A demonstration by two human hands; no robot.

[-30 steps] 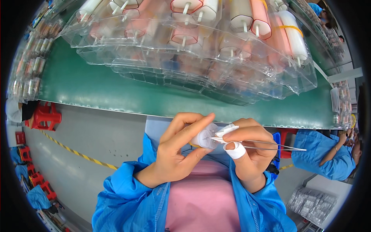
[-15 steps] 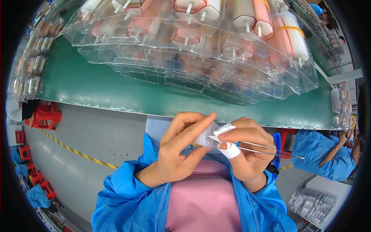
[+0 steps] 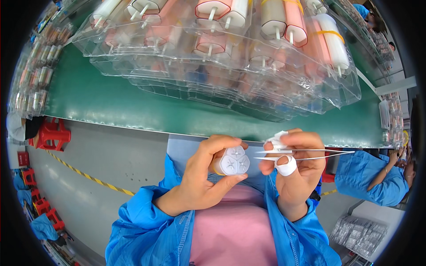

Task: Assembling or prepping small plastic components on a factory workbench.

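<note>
My left hand (image 3: 205, 177) grips a bundle of three white rollers (image 3: 232, 161), end faces turned toward me. My right hand (image 3: 296, 170), with white tape on the thumb and forefinger, holds thin metal tweezers (image 3: 306, 154) whose tips point left, a short gap from the bundle's end. Both hands are raised close together above my lap, in front of the edge of the green table (image 3: 133, 106).
Stacked clear plastic trays (image 3: 222, 57) of white and pink rollers fill the table behind my hands. More packed trays (image 3: 31, 84) line the left edge. Red stools (image 3: 51, 133) stand on the grey floor at left. A person in a blue coat (image 3: 368, 177) sits at right.
The two hands have drawn slightly apart. The bundle's end face, earlier covered by my right fingers and the tweezers, now shows clear of them.
</note>
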